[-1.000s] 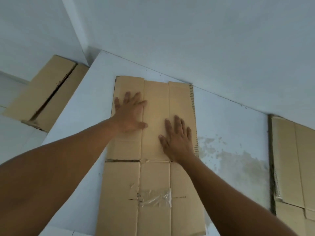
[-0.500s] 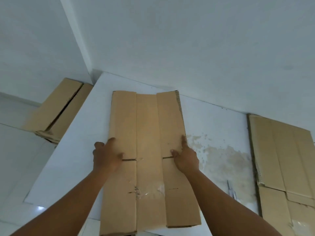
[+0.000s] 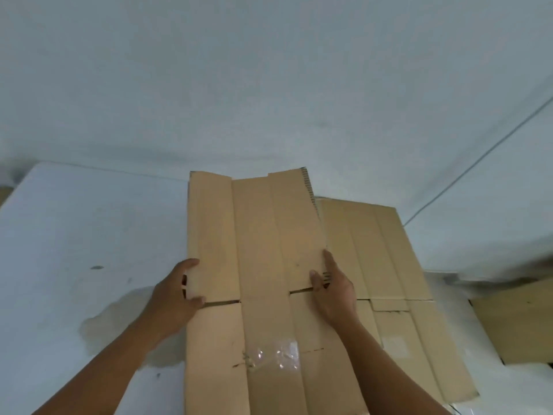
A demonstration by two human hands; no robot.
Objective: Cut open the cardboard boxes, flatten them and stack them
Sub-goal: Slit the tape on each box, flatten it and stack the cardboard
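Observation:
A flattened brown cardboard box (image 3: 257, 235) with a patch of clear tape near its lower middle is held lifted in front of me. My left hand (image 3: 173, 298) grips its left edge at the slit between flaps. My right hand (image 3: 332, 290) grips its right edge, thumb on top. Under and to the right of it lies a second flattened cardboard box (image 3: 386, 265) on the white table (image 3: 83, 235); the held box overlaps its left side.
A white wall rises behind the table. A brownish stain (image 3: 119, 322) marks the table by my left wrist. Another piece of cardboard (image 3: 520, 322) lies at the far right, lower than the table.
Both hands went from pressing flat on the box to gripping its side edges. The box has been carried to the right, over the flattened box there.

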